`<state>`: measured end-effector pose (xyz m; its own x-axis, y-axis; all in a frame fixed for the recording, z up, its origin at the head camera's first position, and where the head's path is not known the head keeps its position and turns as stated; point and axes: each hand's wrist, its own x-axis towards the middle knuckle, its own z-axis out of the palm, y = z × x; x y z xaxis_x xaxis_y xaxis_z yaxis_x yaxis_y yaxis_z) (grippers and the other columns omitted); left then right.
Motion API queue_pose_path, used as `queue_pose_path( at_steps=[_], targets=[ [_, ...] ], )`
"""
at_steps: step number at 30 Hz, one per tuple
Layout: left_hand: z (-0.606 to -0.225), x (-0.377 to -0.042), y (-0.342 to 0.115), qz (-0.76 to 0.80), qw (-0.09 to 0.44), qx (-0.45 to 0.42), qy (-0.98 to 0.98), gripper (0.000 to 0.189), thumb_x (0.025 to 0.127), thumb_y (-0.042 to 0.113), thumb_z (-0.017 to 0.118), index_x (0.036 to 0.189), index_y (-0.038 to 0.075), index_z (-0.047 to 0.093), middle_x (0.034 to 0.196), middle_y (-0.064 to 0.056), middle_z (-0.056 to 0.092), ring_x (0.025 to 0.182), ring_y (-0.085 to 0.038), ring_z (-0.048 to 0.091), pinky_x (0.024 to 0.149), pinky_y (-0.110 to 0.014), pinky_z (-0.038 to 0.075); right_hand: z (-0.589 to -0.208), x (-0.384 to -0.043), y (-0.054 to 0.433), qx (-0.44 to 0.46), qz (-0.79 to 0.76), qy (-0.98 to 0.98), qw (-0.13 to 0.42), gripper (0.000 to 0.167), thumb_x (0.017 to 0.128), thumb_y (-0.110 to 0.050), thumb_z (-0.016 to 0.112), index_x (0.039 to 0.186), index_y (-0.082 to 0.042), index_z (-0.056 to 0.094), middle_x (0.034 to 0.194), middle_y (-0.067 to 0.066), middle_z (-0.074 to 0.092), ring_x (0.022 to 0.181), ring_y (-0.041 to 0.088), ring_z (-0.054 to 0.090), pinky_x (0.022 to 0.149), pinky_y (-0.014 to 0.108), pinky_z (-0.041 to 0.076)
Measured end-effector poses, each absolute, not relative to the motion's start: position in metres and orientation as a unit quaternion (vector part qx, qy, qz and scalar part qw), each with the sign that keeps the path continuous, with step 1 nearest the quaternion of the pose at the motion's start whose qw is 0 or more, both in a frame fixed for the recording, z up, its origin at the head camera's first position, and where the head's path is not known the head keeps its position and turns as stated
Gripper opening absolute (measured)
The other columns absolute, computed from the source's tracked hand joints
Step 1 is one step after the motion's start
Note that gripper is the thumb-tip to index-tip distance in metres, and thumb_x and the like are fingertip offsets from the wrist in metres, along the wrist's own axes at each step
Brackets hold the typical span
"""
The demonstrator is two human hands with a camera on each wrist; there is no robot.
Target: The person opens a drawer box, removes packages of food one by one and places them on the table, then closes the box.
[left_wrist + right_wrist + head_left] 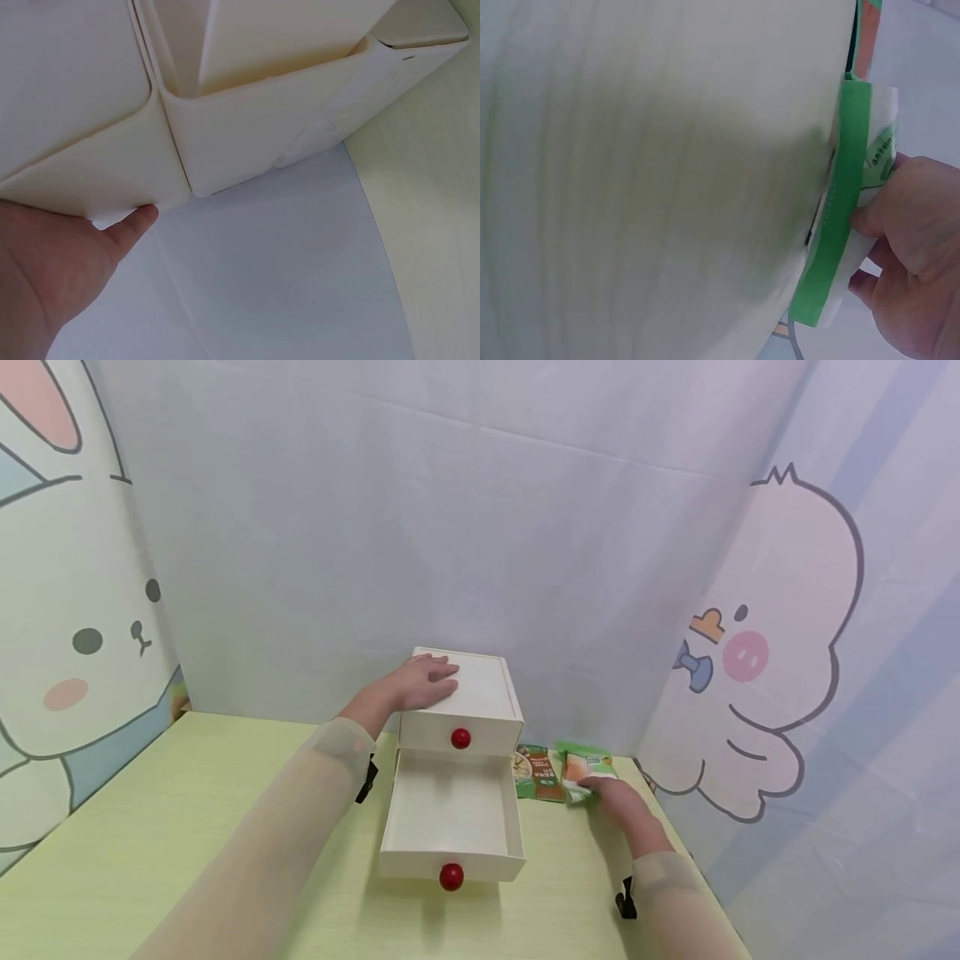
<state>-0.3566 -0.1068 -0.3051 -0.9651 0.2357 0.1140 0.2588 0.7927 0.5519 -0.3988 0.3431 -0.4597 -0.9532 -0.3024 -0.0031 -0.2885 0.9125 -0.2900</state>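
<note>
Currently, the left grip (422,685) rests on top of the white drawer unit (491,731), spread and clamped on nothing. The right grip (621,803) is clamped on a green-and-white packet (579,768) to the right of the drawer unit. A brown-and-green packet (540,774) lies on the tabletop (247,777) between the drawer unit and the held packet. The lower drawer (453,818) extends from the front of the drawer unit toward the person. A pale curtain (480,527) hangs behind the drawer unit.

Only the head view shows the red knobs (461,738) on the drawer fronts. The left wrist view adds a seam (174,139) between sections of the drawer unit. The right wrist view adds a closer side view of the held packet's green band (834,210); its contact with the tabletop cannot be confirmed.
</note>
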Motion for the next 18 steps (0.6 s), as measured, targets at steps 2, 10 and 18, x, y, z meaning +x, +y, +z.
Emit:
queue_pose_path(
  at_steps=[2, 10, 18],
  targets=[
    [-0.3048, -0.3556, -0.1067, -0.297, 0.019, -0.129, -0.946, 0.062, 0.113, 0.047, 0.046, 0.169, 0.020, 0.046, 0.183, -0.008, 0.028, 0.173, -0.037, 0.009, 0.139, -0.064, 0.012, -0.4619, -0.3999, 0.3424, -0.156, -0.132, 0.979, 0.018, 0.052, 0.097, 0.002, 0.057, 0.145, -0.013, 0.071, 0.140, 0.027, 0.071, 0.119, 0.043, 0.068, 0.108, 0.067, 0.053],
    [-0.3021, -0.3535, -0.1057, -0.300, 0.020, -0.129, -0.945, 0.062, 0.113, 0.046, 0.046, 0.169, 0.019, 0.047, 0.183, -0.009, 0.028, 0.173, -0.037, 0.009, 0.139, -0.064, 0.012, -0.4636, -0.4001, 0.3418, -0.176, -0.117, 0.977, 0.011, 0.067, 0.089, 0.012, 0.054, 0.150, -0.011, 0.067, 0.145, 0.027, 0.067, 0.122, 0.043, 0.067, 0.107, 0.066, 0.054],
    [-0.3037, -0.3545, -0.1071, -0.297, 0.018, -0.130, -0.946, 0.062, 0.113, 0.047, 0.046, 0.169, 0.019, 0.046, 0.183, -0.008, 0.028, 0.173, -0.037, 0.010, 0.139, -0.063, 0.012, -0.4562, -0.3926, 0.3353, -0.200, -0.102, 0.973, -0.044, 0.065, 0.090, 0.013, 0.048, 0.150, -0.007, 0.064, 0.150, 0.029, 0.062, 0.139, 0.056, 0.058, 0.111, 0.069, 0.052]
  ],
)
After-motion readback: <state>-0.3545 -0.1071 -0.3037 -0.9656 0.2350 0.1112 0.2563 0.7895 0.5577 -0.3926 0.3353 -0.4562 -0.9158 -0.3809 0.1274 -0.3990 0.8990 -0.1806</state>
